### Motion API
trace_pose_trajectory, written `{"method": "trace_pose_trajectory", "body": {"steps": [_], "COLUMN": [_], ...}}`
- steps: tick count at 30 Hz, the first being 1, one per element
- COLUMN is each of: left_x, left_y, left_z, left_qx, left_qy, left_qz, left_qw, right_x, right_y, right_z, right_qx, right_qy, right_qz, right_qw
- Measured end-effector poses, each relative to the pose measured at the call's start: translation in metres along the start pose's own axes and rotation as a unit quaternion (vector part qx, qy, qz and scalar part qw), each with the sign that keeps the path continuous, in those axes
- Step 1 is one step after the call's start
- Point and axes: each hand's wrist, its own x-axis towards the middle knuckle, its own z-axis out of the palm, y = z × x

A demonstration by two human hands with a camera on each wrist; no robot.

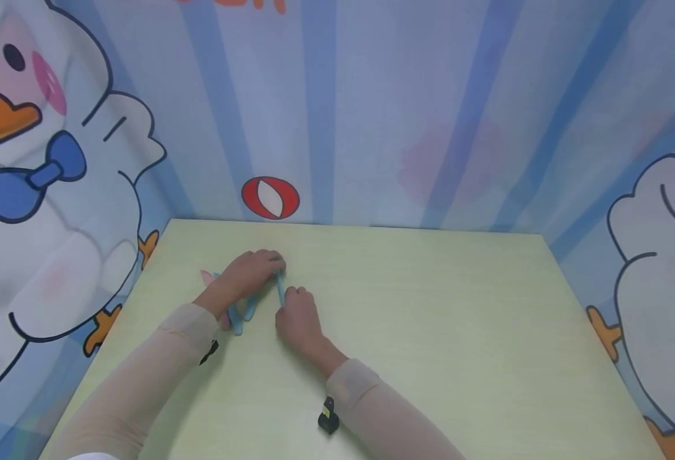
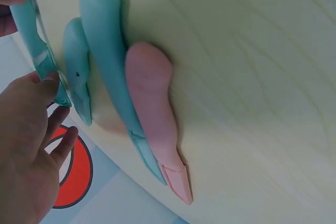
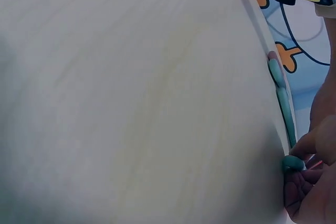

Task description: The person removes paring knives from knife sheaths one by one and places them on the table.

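Observation:
A slim teal knife-like tool [image 2: 27, 27] is held between both hands. My left hand [image 1: 252, 273] pinches its narrow tapered end between thumb and fingers, the other fingers partly extended in the left wrist view. My right hand [image 1: 300, 318] grips the thicker handle end; its rounded teal butt [image 3: 292, 164] pokes out of the fist. Lying beside them on the table are a larger teal tool [image 2: 105, 38], a smaller teal one [image 2: 77, 69] and a pink one [image 2: 150, 93] of similar shape. In the head view my left forearm partly covers these.
The pale yellow tabletop [image 1: 429, 332] stretches to the right of the hands. A blue striped backdrop [image 1: 366, 115] with cartoon ducks stands at the table's back and sides. Black wrist cameras [image 1: 328, 416] hang under both sleeves.

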Motion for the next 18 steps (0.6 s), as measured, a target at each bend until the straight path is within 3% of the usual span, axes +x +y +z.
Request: {"method": "trace_pose_trajectory", "body": {"steps": [5,13,18], "left_x": [0.001,0.000,-0.001], "left_y": [-0.001,-0.003,-0.003], "left_z": [-0.001,-0.010,-0.019], "left_qx": [0.015,0.028,0.026], "left_qy": [0.007,0.043,0.061], "left_qz": [0.005,0.037,0.053], "left_qw": [0.9998,0.9979,0.9964], "right_x": [0.001,0.003,0.003], "right_y": [0.006,0.011,0.012], "right_z": [0.000,-0.004,-0.011], "right_qx": [0.022,0.078,0.080], "right_qy": [0.028,0.056,0.078], "right_qz": [-0.007,0.017,0.014], "right_qw": [0.9993,0.9953,0.9937]}}
